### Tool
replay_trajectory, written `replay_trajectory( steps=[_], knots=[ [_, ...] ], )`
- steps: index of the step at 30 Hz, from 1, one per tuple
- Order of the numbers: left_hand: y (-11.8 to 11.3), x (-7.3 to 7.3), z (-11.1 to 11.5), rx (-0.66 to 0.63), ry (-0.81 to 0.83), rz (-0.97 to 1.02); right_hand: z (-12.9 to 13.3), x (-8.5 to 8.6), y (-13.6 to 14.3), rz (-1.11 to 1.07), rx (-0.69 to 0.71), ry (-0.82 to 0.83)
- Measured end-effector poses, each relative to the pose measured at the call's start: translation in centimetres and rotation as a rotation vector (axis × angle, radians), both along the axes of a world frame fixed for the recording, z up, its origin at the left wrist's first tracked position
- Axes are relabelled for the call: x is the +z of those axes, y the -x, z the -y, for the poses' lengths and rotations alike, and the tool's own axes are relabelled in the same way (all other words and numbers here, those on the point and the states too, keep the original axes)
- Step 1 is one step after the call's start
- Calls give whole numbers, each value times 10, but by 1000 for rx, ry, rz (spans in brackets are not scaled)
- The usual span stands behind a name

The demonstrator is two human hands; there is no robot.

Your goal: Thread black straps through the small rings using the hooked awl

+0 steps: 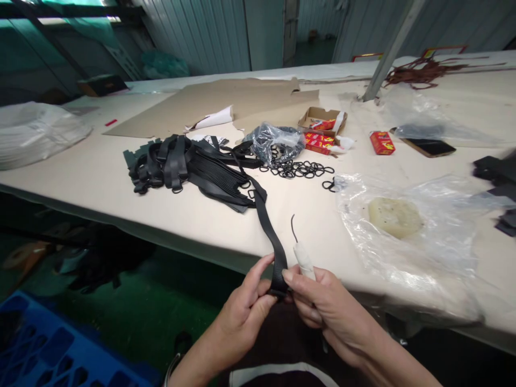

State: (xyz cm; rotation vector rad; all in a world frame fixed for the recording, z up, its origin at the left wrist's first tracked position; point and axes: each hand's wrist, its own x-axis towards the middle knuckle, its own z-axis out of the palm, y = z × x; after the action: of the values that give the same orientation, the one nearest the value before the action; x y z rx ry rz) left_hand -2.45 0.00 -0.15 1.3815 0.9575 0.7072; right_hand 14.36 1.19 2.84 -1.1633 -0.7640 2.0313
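A black strap [269, 231] runs from a bundle of black straps [217, 174] on the table down to my hands. My left hand [245, 309] grips its near end, where a dark piece shows between the fingers; its kind is hidden. My right hand [318, 298] pinches the same end from the other side with the thumb on the strap. Also in my right hand is a thin dark hooked tool with a white wrapped handle [303, 260], its bent tip pointing up and away. Beyond lie several black metal rings [300, 169] in a loose pile.
To the right, a yellowish block [395, 216] rests on a clear plastic sheet [447, 242]. Red small boxes [382, 143], an open carton [322, 121] and a phone [429, 146] lie farther back. A metal post [393, 54] rises from the table. A blue plastic pallet [60, 344] sits lower left.
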Motion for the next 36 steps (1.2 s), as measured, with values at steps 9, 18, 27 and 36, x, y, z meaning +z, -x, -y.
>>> replay_trajectory(
  steps=[9, 18, 27, 36],
  knots=[
    [2, -3, 5, 28, -195, -108, -5, 3, 3, -38, 11, 103],
    [3, -13, 7, 67, -242, -133, -5, -2, 4, -38, 16, 140],
    [3, -4, 3, 43, -348, -269, 4, -8, 1, 523, -86, -402],
    [0, -1, 3, 10, -335, -314, 3, -21, -8, 792, -37, -679]
  ],
)
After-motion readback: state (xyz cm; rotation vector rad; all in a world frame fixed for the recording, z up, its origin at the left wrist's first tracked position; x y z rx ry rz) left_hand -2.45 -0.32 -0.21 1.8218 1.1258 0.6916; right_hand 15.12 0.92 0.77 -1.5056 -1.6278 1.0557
